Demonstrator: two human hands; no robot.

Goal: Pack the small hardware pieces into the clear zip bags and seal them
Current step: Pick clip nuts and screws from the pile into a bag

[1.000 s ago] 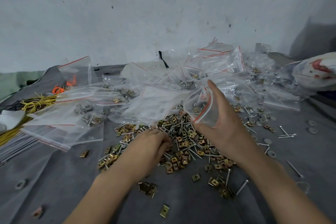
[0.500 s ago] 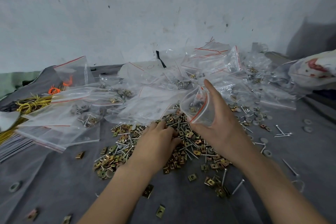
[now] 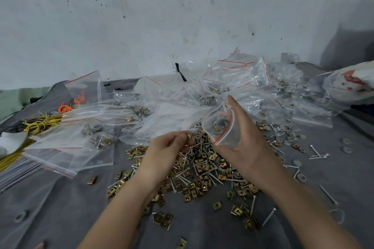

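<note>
Lifted from the pile of brass clip nuts and screws (image 3: pixel 202 170) on the gray-covered table (image 3: pixel 60 208), the left hand (image 3: pixel 168 147) now pinches a small piece just beside the mouth of the clear zip bag (image 3: pixel 220 127). The right hand (image 3: pixel 242 147) grips that bag, its mouth held open. Beyond, filled zip bags (image 3: pixel 232 79) heap against the wall.

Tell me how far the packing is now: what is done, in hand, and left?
Done: several filled bags lie on the left and at the back. In hand: the right hand holds an open bag with a few pieces inside, and the left hand pinches small pieces beside it. Left: a big loose pile of clips and screws, plus sealing this bag.
</note>
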